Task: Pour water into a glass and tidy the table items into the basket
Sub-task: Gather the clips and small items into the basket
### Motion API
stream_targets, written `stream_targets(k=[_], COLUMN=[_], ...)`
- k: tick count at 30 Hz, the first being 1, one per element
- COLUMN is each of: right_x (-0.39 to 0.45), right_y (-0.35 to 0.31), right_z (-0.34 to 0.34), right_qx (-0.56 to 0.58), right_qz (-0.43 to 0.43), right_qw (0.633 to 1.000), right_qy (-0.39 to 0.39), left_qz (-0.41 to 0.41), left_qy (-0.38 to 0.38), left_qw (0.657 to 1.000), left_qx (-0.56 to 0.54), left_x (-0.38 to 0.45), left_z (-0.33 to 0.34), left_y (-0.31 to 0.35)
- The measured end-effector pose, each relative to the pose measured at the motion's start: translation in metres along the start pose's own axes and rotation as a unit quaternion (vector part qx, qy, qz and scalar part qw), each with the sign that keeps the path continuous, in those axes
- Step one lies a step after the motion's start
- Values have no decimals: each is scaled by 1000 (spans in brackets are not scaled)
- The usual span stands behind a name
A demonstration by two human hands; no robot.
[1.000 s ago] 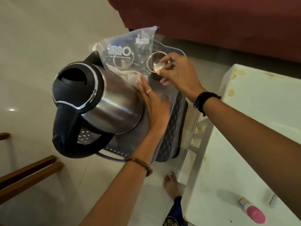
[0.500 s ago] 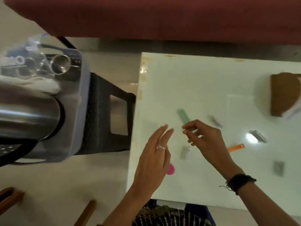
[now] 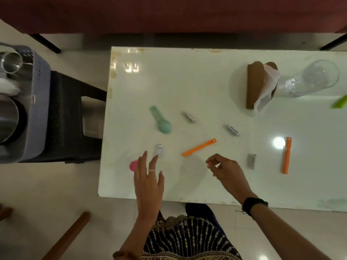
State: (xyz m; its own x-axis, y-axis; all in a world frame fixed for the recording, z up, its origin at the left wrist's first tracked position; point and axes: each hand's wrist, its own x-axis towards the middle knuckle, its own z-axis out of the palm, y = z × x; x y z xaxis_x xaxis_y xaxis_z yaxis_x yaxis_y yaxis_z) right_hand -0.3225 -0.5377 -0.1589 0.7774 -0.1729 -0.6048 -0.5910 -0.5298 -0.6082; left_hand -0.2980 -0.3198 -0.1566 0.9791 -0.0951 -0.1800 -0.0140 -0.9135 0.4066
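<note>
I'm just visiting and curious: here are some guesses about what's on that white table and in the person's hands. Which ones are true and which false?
1. The clear drinking glass stands at the table's far right. True.
2. The right hand holds the orange strip. False: the strip lies on the white table, clear of that hand, which holds nothing visible.
3. The mint-green plastic spoon lies on the table. True.
4. The left hand grips the pink round cap. False: its fingers are spread open, and the cap lies beside it.
5. The grey basket sits on the table. False: it rests on a dark stool left of the table.
</note>
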Motion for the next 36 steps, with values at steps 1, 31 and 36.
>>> stream_targets(k=[1,31,36], right_x=[4,80,53], right_y=[-4,-178,-292], right_z=[3,99,149], right_qx=[-11,-103,6], right_qz=[-16,-149,-225], right_qw=[1000,981,973], right_qy=[-7,74,50], left_qz=[-16,-170,-167], left_qy=[4,161,255], left_qw=[1000,938,923], left_qx=[5,-257,-234], left_x=[-1,46,83], left_z=[2,-91,-177], left_y=[-4,-98,-168])
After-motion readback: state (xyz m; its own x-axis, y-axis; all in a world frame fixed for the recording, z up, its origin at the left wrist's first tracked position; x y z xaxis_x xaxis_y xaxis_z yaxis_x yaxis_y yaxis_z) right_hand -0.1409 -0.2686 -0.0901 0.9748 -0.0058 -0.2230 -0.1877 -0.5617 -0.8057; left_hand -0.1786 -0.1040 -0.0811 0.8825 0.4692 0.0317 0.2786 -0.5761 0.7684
